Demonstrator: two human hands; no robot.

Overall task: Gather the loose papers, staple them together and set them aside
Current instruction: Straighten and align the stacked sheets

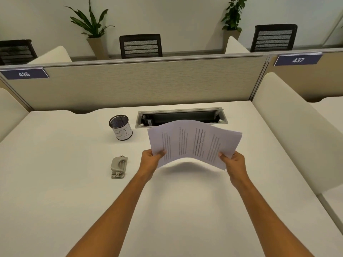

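A gathered stack of papers (194, 143) is held in the air above the white surface (55, 201), clear of it, with a soft shadow thrown below the sagging near edge. The stack is pinched at its two near corners: the left hand (151, 162) is closed on the near-left corner, thumb on top, and the right hand (234, 164) is closed on the near-right corner in the same way. The sheets are bowed upward in the middle, and their edges at the far right look slightly fanned, so the stack is judged not yet fully squared. The long axis of the stack runs left to right between the two grips, with the printed lines running away from the person. The grey stapler (118, 166) lies flat on the surface to the left of the left hand, near it but apart, its long axis pointing away from the person and its mouth seemingly at the near end. The coming move turns on that: the stapler lies to the left of the papers, and the left hand is clearly the nearer one, while the right hand is well apart from it, across the stack. A mesh pen cup (121, 127) stands beyond the stapler, and an open cable tray (181, 117) lies behind the papers. No staple can be made out in any corner.
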